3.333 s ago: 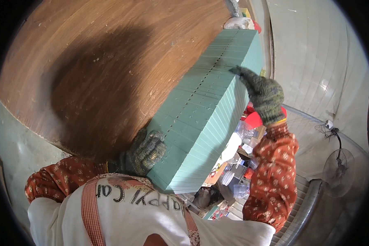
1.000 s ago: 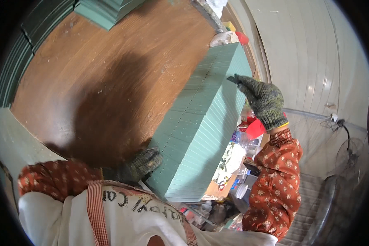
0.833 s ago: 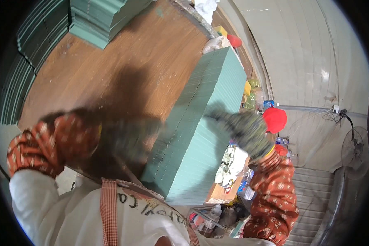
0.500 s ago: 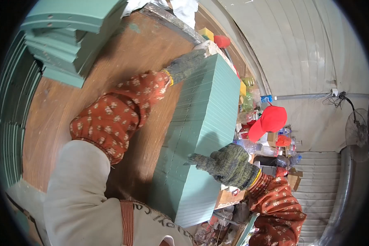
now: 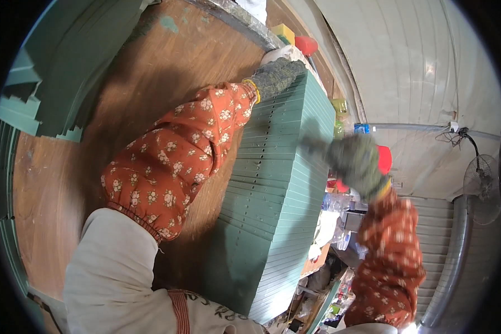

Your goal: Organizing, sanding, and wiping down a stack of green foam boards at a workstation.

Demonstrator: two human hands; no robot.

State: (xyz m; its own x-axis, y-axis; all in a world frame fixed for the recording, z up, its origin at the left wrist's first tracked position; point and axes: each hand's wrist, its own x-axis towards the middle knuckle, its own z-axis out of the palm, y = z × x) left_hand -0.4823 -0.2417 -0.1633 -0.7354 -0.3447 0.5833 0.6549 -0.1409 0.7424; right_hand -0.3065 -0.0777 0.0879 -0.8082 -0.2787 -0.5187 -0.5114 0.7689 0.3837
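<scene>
A long row of green panels (image 5: 256, 178), packed face to face with small holes along one side, stands on the wooden table. My left hand (image 5: 275, 77), in a dark grey knitted glove with a yellow cuff, rests against the row's far end with its fingers stretched along the panels; its fingertips are partly hidden. Above the row's right side is my right hand (image 5: 359, 164), gloved the same way and smeared by motion. Its fingers point left toward the panels, and whether they touch them I cannot tell.
More green panels (image 5: 86, 61) are stacked at the far left, with others along the left edge. Bare wooden tabletop (image 5: 142, 83) lies between. Past the row are a yellow block (image 5: 284, 32), a red object (image 5: 306, 44), a red cap (image 5: 384, 160), bottles and a fan (image 5: 480, 186).
My right hand has moved away from me and to the right along the row. My left hand has shifted slightly right at the far end. The view has shifted, too.
</scene>
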